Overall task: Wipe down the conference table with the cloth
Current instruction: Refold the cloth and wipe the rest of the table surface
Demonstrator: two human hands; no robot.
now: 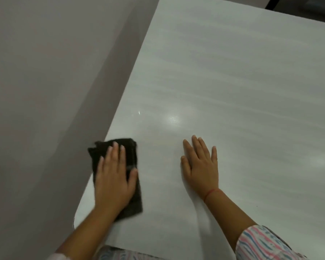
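The white conference table [223, 91] fills the right and middle of the view, its left edge running diagonally. A dark folded cloth [131, 156] lies at that left edge near the rounded front corner. My left hand [113, 177] presses flat on the cloth with straight fingers, the thumb out to the right. My right hand [201, 164] rests flat on the bare tabletop to the right of the cloth, fingers spread, with a red thread around its wrist.
A grey floor [45, 91] lies left of the table edge. Something dark [308, 6] shows past the table's far right corner. A striped sleeve [266, 244] covers my right forearm at the bottom.
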